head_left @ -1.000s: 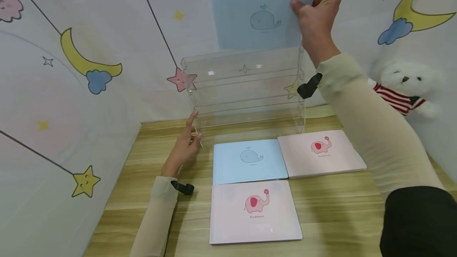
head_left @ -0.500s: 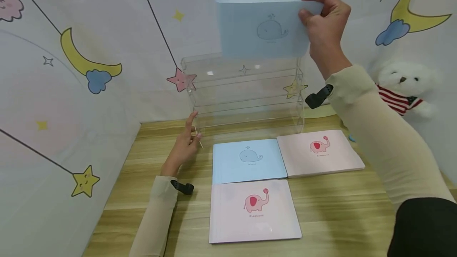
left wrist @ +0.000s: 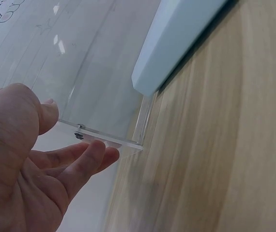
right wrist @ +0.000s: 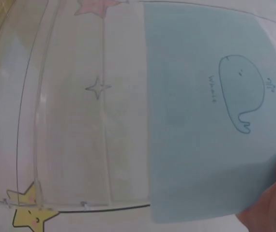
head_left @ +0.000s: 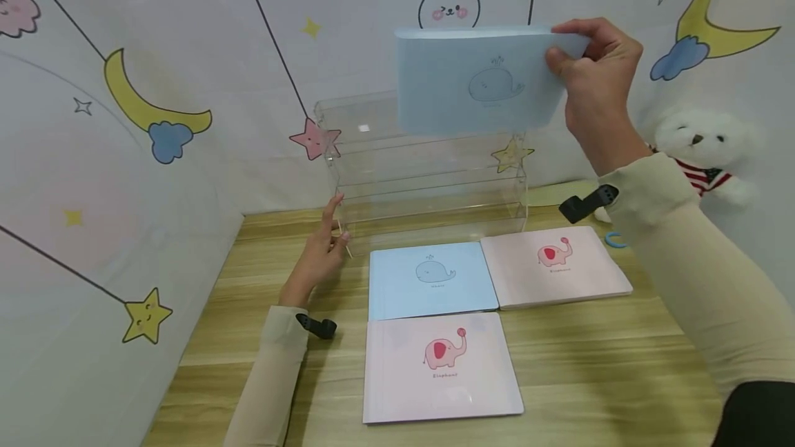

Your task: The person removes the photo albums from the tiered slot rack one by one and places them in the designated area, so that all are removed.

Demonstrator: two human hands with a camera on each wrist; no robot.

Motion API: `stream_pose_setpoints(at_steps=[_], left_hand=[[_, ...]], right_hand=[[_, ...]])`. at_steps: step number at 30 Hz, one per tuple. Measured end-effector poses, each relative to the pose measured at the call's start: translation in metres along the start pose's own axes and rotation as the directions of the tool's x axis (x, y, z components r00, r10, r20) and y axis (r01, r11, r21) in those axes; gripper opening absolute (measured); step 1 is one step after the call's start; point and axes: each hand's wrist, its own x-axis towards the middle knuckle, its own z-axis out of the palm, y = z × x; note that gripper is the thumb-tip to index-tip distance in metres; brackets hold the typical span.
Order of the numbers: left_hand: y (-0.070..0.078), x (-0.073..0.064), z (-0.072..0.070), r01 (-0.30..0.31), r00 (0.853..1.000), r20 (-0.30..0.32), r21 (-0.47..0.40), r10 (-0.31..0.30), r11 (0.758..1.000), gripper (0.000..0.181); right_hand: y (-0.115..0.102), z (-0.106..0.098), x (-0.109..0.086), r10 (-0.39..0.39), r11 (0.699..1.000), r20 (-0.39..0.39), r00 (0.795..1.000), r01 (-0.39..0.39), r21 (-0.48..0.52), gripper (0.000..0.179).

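My right hand (head_left: 599, 78) pinches the top right corner of a light blue landscape book (head_left: 450, 88) with a whale drawing, thumb on the front cover. The book hangs in front of the upper part of a clear acrylic rack (head_left: 428, 216), covering some of it. In the right wrist view, the whale book (right wrist: 191, 169) overlaps the rack's tiers. My left hand (head_left: 319, 254) holds the rack's left side panel. In the left wrist view, the thumb and fingers (left wrist: 82, 169) lie on either side of the clear panel (left wrist: 109, 137), near its lower corner.
On the wooden table (head_left: 590, 364) lie another blue whale book (head_left: 397, 288), a pink elephant book (head_left: 515, 274) beside it, and a second pink elephant book (head_left: 397, 371) nearer me. A white teddy bear (head_left: 689, 133) sits at the right, near a blue ring-shaped piece (head_left: 615, 240).
My right hand has moved the blue book down and to the right, so it now covers part of the rack's top. The left hand has stayed at the rack's side.
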Motion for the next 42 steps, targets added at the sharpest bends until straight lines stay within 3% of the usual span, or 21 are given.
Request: stream_pose_setpoints(at_steps=[11, 22, 33, 42], left_hand=[[-0.004, 0.002, -0.001, -0.041, 0.999, -0.018, 0.019, 0.041, 0.999, 0.081], [-0.002, 0.002, -0.001, -0.041, 0.999, -0.014, 0.019, 0.041, 0.999, 0.082], [-0.004, 0.002, -0.001, -0.049, 0.999, -0.017, 0.026, 0.049, 0.998, 0.083], [-0.005, 0.001, -0.001, -0.052, 0.998, -0.022, 0.028, 0.052, 0.998, 0.081]], right_hand=[[0.000, -0.024, -0.025, 0.028, 0.999, -0.013, 1.000, -0.028, 0.043, 0.027], [0.006, -0.057, -0.056, 0.124, 0.989, -0.045, 0.991, -0.119, 0.089, 0.032], [0.017, -0.096, -0.080, 0.139, 0.978, -0.079, 0.987, -0.125, 0.165, 0.035], [0.033, -0.117, -0.094, 0.136, 0.977, -0.099, 0.986, -0.117, 0.177, 0.029]])
